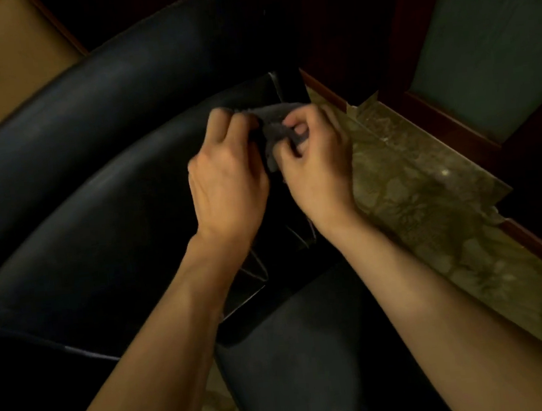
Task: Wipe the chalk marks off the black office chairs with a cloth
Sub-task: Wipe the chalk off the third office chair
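A small grey cloth (275, 122) is bunched between both hands, above the right end of a black office chair back (123, 193). My left hand (227, 173) grips the cloth's left side with curled fingers. My right hand (314, 158) pinches its right side, thumb and fingers curled round the fabric. A second black chair back (103, 89) curves behind the first. Faint pale smudges show on both dark surfaces. The view is dim and blurred.
A black padded chair part (298, 361) lies below my forearms. A patterned stone floor (429, 210) runs along the right. Dark red wooden furniture with a green panel (486, 45) stands at the upper right. A tan surface (7, 55) fills the upper left.
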Motion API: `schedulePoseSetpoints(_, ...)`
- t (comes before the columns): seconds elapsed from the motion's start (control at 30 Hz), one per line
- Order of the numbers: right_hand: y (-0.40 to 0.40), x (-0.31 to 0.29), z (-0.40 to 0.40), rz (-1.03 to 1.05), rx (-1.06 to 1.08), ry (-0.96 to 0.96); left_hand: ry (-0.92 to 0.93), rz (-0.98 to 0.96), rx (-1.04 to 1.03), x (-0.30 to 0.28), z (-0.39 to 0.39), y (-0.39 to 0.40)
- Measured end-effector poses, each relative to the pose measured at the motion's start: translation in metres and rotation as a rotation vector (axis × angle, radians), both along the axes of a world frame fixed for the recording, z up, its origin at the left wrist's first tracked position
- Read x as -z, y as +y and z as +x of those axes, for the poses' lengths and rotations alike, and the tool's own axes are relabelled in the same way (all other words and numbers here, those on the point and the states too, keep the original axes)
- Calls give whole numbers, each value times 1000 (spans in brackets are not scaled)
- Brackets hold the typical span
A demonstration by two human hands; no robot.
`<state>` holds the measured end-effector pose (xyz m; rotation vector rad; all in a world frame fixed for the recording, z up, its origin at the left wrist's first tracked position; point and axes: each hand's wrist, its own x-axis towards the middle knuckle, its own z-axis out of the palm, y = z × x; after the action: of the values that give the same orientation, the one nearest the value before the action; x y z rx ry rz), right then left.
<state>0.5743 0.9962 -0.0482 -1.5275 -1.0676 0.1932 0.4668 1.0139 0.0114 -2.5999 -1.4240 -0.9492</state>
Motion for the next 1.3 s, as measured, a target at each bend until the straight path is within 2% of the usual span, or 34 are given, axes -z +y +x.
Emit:
schedulePoseSetpoints(0.13,-20,37,-19,14,-16,-7,95,-15,13,33,-16,-12)
schedulePoseSetpoints(0.23,-49,76,-40,-129,-113,-32,150,-136,-2,77,-47,-39)
schedulePoseSetpoints(0.33,-58,81,-41,-227,-164,-85,114,-237,-42,95,-55,-51)
schedulePoseSetpoints(0.4,-51,65,-31,-185,-142,-105,45,-234,-71,84,-43,-49)
schedulePoseSetpoints(0.6,-6,-8,5,28,-18,-160,-218,-40,-113,26,1,-22)
schedulePoseSetpoints(0.7,-9,6,2,13,-26,-220,-186,-53,-136,33,0,-23)
schedulePoseSetpoints(0.87,-46,56,-8,-171,-104,-239,-97,-217,-107,78,-14,-49)
schedulePoseSetpoints(0.97,-42,41,0,-161,-122,-239,-141,-211,-97,68,-10,-49)
schedulePoseSetpoints(1.13,-6,-19,11,41,-63,-218,-352,-69,-143,21,8,-22)
schedulePoseSetpoints(1.2,-1,-16,12,37,-63,-271,-339,-70,-168,22,9,-18)
schedulePoseSetpoints(1.3,-16,19,14,-39,-92,-324,-255,-123,-153,51,9,-30)
